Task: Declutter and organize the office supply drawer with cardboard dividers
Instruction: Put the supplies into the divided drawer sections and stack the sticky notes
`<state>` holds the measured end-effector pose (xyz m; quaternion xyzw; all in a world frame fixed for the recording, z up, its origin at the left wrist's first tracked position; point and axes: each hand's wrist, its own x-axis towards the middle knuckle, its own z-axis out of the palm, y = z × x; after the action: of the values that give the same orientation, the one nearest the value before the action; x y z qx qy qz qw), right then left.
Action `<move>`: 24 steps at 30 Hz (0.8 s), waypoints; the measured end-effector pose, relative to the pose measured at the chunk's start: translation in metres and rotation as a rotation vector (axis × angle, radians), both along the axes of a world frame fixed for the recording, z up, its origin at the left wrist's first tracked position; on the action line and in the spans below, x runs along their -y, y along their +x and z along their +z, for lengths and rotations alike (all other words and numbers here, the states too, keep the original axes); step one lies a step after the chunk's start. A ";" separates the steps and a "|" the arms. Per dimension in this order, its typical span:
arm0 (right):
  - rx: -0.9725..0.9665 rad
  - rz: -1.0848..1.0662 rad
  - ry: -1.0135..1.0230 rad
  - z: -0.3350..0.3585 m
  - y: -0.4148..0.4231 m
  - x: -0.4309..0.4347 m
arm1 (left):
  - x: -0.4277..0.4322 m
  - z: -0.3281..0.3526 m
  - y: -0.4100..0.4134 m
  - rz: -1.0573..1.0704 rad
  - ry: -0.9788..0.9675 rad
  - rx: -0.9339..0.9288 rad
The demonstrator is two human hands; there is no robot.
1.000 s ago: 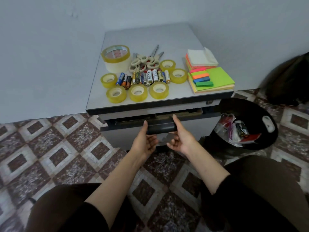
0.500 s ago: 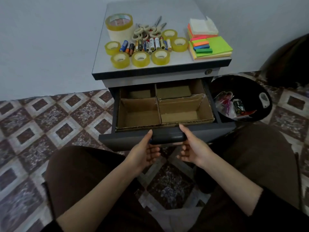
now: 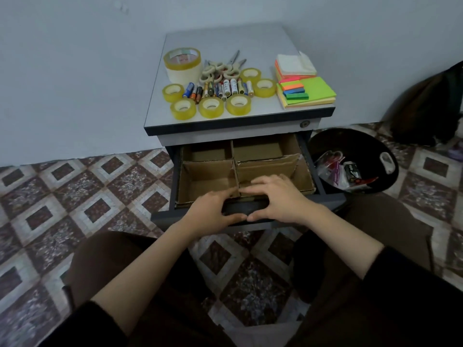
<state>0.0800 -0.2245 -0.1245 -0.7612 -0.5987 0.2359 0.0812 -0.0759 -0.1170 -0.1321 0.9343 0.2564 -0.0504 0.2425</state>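
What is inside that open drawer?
Brown cardboard dividers split the drawer into at least four compartments, which look empty. The left hand and right hand cover part of the near two; the rear two run partly under the cabinet top, unseen.

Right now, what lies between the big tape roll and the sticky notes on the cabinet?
The scissors and a small tape roll lie between them, as the head view shows.
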 end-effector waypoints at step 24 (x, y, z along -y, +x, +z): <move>-0.445 0.050 -0.046 -0.011 -0.008 0.029 | 0.006 -0.011 -0.031 -0.072 -0.305 -0.001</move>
<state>0.0724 -0.2534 -0.1355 -0.6770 -0.5791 0.4135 0.1879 -0.1066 -0.1229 -0.1431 0.8952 0.2123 -0.0977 0.3796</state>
